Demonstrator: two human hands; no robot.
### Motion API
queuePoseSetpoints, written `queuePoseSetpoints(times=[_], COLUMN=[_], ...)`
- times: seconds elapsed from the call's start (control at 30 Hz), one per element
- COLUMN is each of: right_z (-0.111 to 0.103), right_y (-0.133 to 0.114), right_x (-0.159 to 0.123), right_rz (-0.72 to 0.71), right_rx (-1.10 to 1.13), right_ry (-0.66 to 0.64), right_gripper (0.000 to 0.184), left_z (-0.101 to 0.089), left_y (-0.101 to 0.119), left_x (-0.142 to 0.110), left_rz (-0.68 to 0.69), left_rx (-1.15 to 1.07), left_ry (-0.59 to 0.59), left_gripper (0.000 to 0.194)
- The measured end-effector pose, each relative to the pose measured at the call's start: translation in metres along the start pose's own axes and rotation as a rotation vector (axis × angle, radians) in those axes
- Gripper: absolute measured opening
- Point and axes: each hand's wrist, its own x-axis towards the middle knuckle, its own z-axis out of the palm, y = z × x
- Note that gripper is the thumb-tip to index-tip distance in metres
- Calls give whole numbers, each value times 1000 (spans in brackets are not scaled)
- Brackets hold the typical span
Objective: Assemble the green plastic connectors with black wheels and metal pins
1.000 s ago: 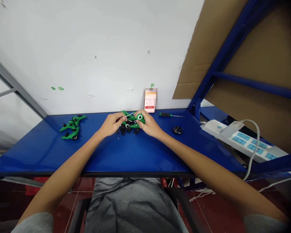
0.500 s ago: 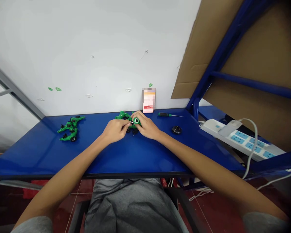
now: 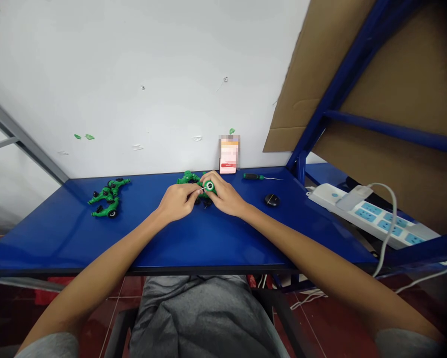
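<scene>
Left hand (image 3: 177, 201) fingers (image 3: 193, 190) pinching a thin pin (image 3: 203, 189), tip right at the white ring of a green fitting (image 3: 213, 188), which sits wrapped in right hand (image 3: 225, 195) fingers. Black-and-green parts (image 3: 186, 177) just behind, on the blue table (image 3: 141, 238). Screwdriver (image 3: 255, 176) and black knob (image 3: 272, 200) off right, green cluster (image 3: 107, 199) far left.

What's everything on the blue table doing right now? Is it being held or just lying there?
left hand, pinching a thin white pin
right hand, gripping a green plastic fitting
screwdriver, lying untouched
black round knob, lying untouched
green plastic assemblies, lying in a pile
power strip, plugged with one white plug
</scene>
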Motion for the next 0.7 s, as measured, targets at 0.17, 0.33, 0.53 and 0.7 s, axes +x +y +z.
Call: queuePoseSetpoints(times=[0.17, 0.33, 0.53, 0.7], right_z=[0, 1, 0, -4], right_y=[-2, -2, -3, -5], right_x=[0, 1, 1, 0], right_rz=[-7, -5, -39, -63], right_rx=[77, 110, 154, 172], right_ry=[40, 34, 7, 20], right_gripper=[8, 8, 7, 7], left_z=[1, 0, 0, 2], left_y=[0, -1, -2, 2], left_x=[-1, -1, -2, -2], left_rz=[-3, 19, -9, -48], left_rx=[-31, -39, -126, -255], left_ry=[31, 48, 55, 68], left_gripper=[29, 31, 33, 38])
